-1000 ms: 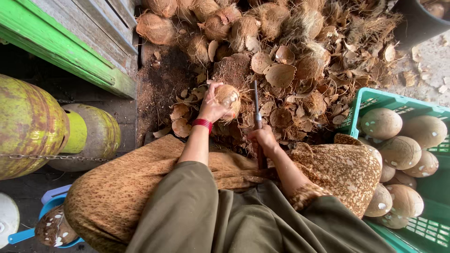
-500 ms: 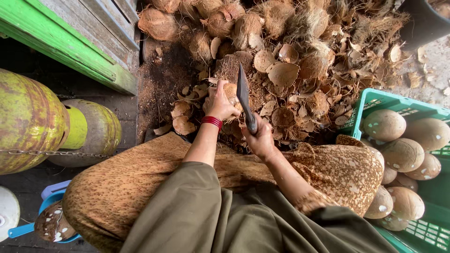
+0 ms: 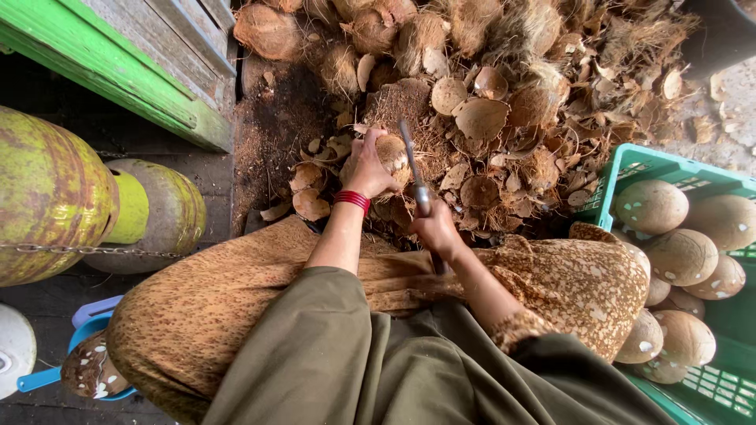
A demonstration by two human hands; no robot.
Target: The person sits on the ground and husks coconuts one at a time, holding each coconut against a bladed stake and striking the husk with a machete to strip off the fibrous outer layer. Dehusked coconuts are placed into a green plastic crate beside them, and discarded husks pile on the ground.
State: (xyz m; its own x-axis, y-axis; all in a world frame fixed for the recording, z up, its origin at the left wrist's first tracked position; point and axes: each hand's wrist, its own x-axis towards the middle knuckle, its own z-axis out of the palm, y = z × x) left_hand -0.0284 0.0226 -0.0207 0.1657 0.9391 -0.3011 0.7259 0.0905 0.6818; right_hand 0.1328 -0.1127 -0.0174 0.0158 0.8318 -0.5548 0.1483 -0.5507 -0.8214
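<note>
- Left hand (image 3: 368,167) is wrapped around a coconut (image 3: 391,151), holding it down low just past the knees, right at the near edge of the big husk pile (image 3: 504,94) on the ground.
- Right hand (image 3: 435,230) is closed tight on the handle of a knife (image 3: 413,169), with the blade pointing up and away, lying against the right side of the coconut.
- The coconut looks mostly stripped to me, pale brown and fairly smooth where it shows, but the hand covers a good part, so can't say how much skin is left on the far side.
- Done so far, judging by what's lying around: the green crate (image 3: 630,169) at the right holds a good batch of peeled coconuts (image 3: 681,256), pale with little white nicks.
- Shell pieces and fibre are heaped all over in front, so plenty has been worked through.
- Left to do: a few whole hairy ones (image 3: 268,31) sit at the far side of the pile, looks like those aren't touched yet.
- Off to the left there are yellow-green gas cylinders (image 3: 47,197) and a green painted wall (image 3: 102,71), plus a blue tub (image 3: 90,330) by the left knee with one more coconut in it.
</note>
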